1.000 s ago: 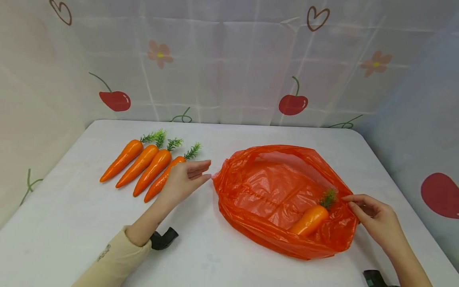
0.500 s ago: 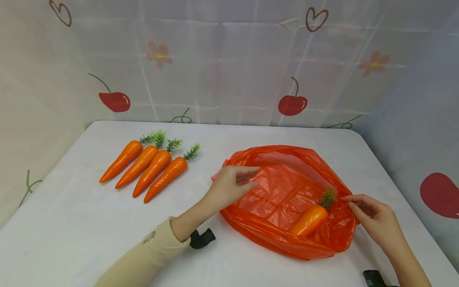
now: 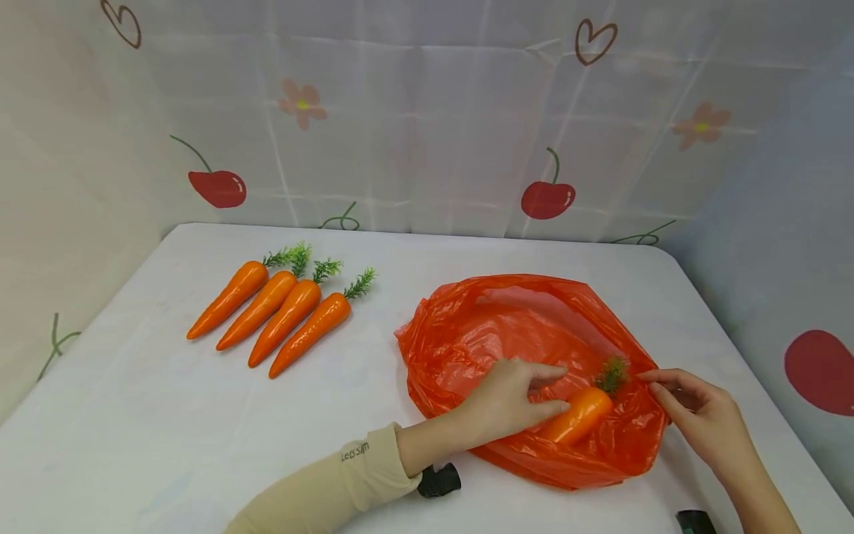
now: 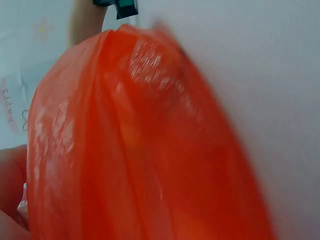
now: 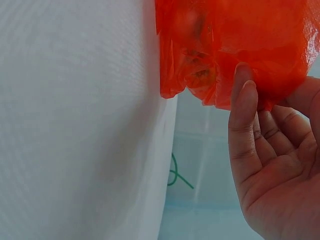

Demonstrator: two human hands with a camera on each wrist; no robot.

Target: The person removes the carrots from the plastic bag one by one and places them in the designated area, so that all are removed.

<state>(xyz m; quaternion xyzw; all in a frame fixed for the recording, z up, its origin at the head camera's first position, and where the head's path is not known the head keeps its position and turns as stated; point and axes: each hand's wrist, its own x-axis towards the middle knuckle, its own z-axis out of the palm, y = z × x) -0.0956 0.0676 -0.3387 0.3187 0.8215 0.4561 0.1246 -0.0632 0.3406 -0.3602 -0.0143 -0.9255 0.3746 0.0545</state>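
An orange-red plastic bag (image 3: pixel 467 334) lies with its mouth spread wide on the table. Inside, at its right side, rests one carrot (image 3: pixel 580 415) with a green leafy top. My left hand (image 3: pixel 503 400) reaches in over the bag's near rim, thumb and fingers apart, the thumb tip right at the carrot. In the left wrist view the bag's outer side covers most of that hand. At the bag's right edge, my right hand (image 3: pixel 697 408) pinches the plastic between thumb and fingers, as the right wrist view also shows.
Several more carrots (image 3: pixel 287 319) with green tops lie side by side at the left of the white table (image 3: pixel 167 430). Behind and beside the table hang pale curtains (image 3: pixel 400 111) printed with cherries and flowers. Black wrist mounts (image 3: pixel 440 480) sit under the forearms.
My left hand has moved right, from beside the row of carrots across the bag to the carrot inside it. My right hand has kept its pinch on the bag's edge.
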